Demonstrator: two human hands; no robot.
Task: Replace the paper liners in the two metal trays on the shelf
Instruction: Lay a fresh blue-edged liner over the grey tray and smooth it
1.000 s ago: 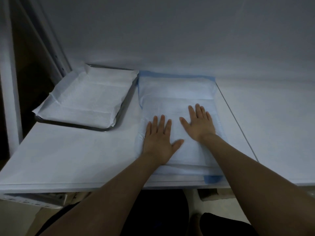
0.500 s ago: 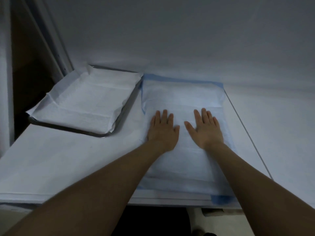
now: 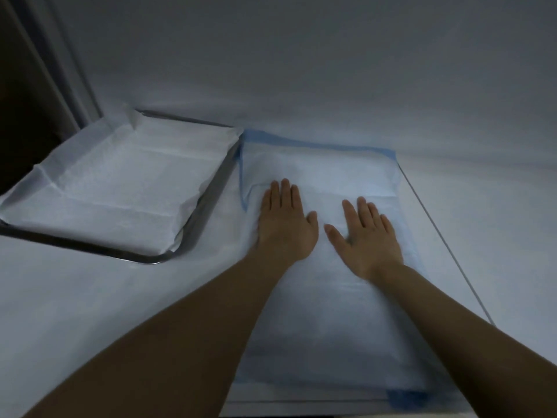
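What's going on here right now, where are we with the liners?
A person presses both hands flat, fingers straight, on a blue-edged liner: left hand near its left side, right hand beside it. A thin metal edge runs along the liner's right side, possibly the second tray's rim. To the left on the shelf, a tray already holds a white liner that laps over its sides.

Head camera looks down, close over shelf (image 3: 90,312)
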